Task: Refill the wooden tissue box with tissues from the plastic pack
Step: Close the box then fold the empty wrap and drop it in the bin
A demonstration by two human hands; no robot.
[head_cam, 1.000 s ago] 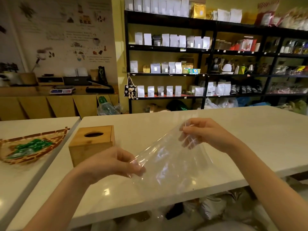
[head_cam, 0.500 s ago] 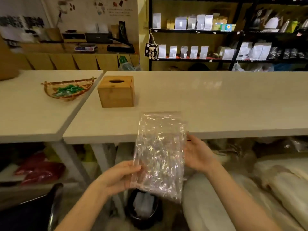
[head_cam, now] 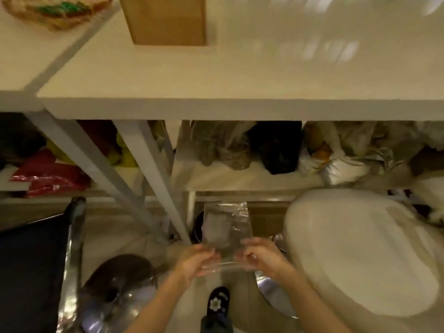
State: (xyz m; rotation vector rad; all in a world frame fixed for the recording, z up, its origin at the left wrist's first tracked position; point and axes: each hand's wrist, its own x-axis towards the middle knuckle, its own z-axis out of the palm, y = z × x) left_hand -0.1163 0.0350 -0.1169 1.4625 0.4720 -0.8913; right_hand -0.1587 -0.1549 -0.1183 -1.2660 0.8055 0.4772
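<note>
The wooden tissue box (head_cam: 165, 20) stands on the white table (head_cam: 240, 75) at the top of the view, with only its front face showing. Below the table's edge, near the floor, both hands hold the clear empty plastic pack (head_cam: 227, 227). My left hand (head_cam: 195, 261) grips its near left corner and my right hand (head_cam: 260, 257) its near right corner. The pack hangs over a dark round bin (head_cam: 199, 227) with white stuff inside. No tissues are visible in the pack.
A woven basket (head_cam: 55, 10) with green items sits on the left table. White table legs (head_cam: 153, 179) slant down beside the bin. Bags crowd the low shelf (head_cam: 240, 176). A large white sack (head_cam: 360, 251) lies right, a dark chair (head_cam: 31, 272) left, my shoe (head_cam: 217, 301) below.
The view has tilted sharply down. Both hands have lowered the plastic pack from in front of the table edge to just above the bin near the floor.
</note>
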